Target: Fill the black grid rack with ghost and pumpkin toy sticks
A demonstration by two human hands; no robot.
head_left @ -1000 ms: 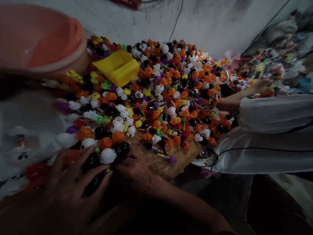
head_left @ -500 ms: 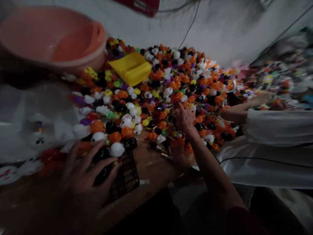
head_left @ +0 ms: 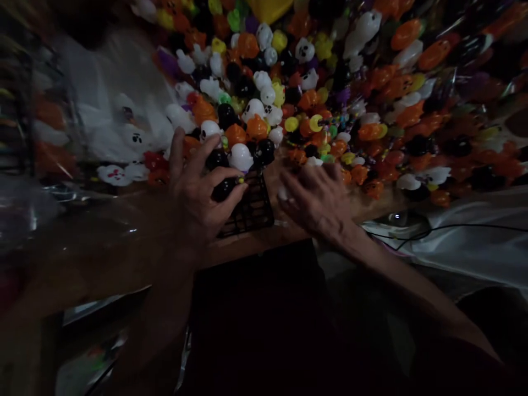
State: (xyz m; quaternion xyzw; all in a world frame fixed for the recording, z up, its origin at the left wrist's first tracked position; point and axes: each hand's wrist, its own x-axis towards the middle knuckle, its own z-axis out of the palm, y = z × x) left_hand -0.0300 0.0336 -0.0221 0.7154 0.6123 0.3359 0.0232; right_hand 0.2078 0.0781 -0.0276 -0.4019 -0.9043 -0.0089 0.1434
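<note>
My left hand (head_left: 202,195) is over the left part of a black plastic grid tray (head_left: 262,204). Its thumb and index finger pinch a tiny yellowish piece (head_left: 240,180); the other fingers are spread. A shiny black rounded toy (head_left: 224,189) shows between thumb and palm; whether it is held or rests in the tray is unclear. Toy heads sit along the tray's far edge, among them a white one (head_left: 240,158) and a black one (head_left: 264,152). To the right of the tray, my blurred right hand (head_left: 319,195) has curled fingers, with a small white piece (head_left: 282,193) at their tips.
A heap of small orange, black, white, purple and yellow toys (head_left: 396,88) covers the table beyond my hands. Part of a yellow scoop (head_left: 270,8) shows at the top. Clear plastic bags (head_left: 119,71) lie left. A black cable (head_left: 466,225) crosses white sheeting (head_left: 466,247) at right.
My right hand has come back from the heap to beside the tray. The view has tilted down and left, while my left hand keeps its pinch at the tray.
</note>
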